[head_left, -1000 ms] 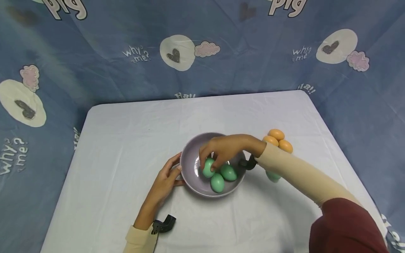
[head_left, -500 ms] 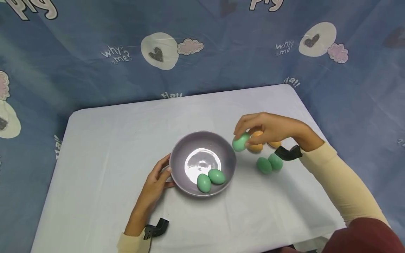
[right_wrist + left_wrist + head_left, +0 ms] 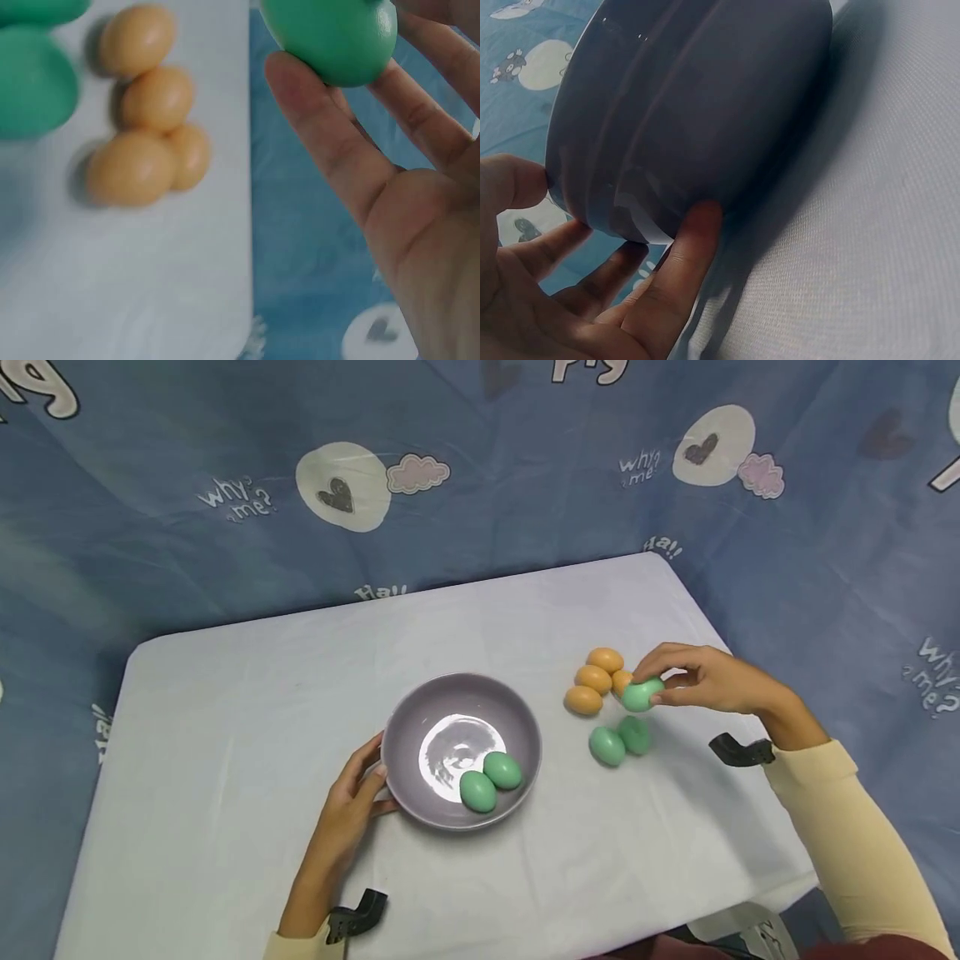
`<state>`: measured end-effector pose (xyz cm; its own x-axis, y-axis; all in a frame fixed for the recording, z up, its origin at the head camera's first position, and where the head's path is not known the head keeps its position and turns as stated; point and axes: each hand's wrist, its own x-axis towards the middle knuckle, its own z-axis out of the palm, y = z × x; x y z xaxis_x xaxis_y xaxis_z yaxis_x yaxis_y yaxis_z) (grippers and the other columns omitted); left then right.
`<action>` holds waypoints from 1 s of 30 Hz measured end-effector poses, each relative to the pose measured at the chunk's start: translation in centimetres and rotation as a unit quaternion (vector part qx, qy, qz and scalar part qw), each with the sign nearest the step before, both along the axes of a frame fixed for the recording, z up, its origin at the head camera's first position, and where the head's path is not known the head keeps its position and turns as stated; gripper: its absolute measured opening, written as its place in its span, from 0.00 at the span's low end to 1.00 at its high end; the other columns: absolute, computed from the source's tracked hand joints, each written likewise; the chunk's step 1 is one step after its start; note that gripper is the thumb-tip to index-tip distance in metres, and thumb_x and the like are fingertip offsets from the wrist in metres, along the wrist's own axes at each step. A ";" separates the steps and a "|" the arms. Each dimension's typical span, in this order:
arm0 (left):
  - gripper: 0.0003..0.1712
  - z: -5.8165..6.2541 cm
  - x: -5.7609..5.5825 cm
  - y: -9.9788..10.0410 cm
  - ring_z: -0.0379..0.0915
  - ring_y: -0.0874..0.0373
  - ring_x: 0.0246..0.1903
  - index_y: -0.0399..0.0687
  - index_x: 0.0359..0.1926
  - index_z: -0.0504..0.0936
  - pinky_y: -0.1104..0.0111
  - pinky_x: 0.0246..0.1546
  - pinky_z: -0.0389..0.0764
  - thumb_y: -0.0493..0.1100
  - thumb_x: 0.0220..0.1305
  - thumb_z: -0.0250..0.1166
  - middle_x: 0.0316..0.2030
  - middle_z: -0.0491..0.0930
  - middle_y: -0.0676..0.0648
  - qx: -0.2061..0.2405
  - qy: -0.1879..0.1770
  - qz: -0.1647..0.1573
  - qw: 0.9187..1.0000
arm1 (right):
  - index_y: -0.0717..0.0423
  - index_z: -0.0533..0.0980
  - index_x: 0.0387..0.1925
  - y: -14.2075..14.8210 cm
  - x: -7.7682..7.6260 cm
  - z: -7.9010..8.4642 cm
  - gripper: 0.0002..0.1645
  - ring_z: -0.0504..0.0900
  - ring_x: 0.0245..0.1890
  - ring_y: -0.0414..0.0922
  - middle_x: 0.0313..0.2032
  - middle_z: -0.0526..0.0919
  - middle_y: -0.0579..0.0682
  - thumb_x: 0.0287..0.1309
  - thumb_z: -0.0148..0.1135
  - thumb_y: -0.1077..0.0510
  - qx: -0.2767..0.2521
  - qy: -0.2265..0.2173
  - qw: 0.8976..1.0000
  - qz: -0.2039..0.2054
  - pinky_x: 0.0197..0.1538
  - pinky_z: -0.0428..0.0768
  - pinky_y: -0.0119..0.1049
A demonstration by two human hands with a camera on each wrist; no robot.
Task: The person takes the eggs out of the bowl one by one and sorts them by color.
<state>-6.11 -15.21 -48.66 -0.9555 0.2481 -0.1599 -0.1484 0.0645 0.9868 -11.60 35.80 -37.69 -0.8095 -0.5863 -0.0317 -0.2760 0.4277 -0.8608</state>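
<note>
My left hand (image 3: 345,814) holds the near left side of a purple-grey bowl (image 3: 405,760); in the left wrist view, its fingertips (image 3: 701,217) press against the outer wall. Inside the bowl, a green egg (image 3: 477,792) lies beside a second green egg (image 3: 502,770). My right hand (image 3: 712,681) pinches another green egg (image 3: 641,695) between thumb and fingers, above the table near a group of orange eggs (image 3: 593,680). Just in front of that group, two more green eggs (image 3: 607,747) rest on the cloth. The right wrist view shows the held egg (image 3: 337,37) at my fingertips.
A white cloth (image 3: 247,718) covers the table. Its right edge lies beneath my right forearm. Behind the table hangs a blue printed curtain (image 3: 480,527). A pale object (image 3: 750,927) is partly seen below the front right edge.
My right hand has carried a green egg out of the bowl and rightward to beside the orange eggs. Two eggs stay in the bowl. My left hand keeps its hold; the head view has turned right.
</note>
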 end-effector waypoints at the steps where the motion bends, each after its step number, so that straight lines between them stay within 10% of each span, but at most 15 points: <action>1: 0.30 0.0 0.0 0.0 0.76 0.65 0.54 0.54 0.77 0.58 0.64 0.42 0.88 0.46 0.78 0.52 0.72 0.61 0.42 0.000 -0.001 -0.001 1.000 | 0.60 0.81 0.50 0.6 0.4 -0.4 0.17 0.79 0.52 0.38 0.50 0.81 0.56 0.58 0.68 0.69 -0.001 -0.006 1.000 -0.015 0.51 0.84 0.27; 30: 0.30 -0.2 -0.1 0.2 0.76 0.65 0.53 0.50 0.77 0.57 0.66 0.41 0.88 0.46 0.79 0.50 0.70 0.61 0.40 0.013 0.008 -0.006 1.000 | 0.62 0.78 0.55 5.9 4.0 -8.2 0.19 0.80 0.47 0.37 0.50 0.82 0.45 0.63 0.67 0.63 0.026 -0.075 0.981 -0.175 0.47 0.79 0.25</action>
<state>-6.22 -15.01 -48.91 -0.9545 0.2638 -0.1391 -0.1329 0.0415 0.9903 -7.59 41.66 -45.85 -0.9447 -0.2684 -0.1885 0.0231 0.5187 -0.8546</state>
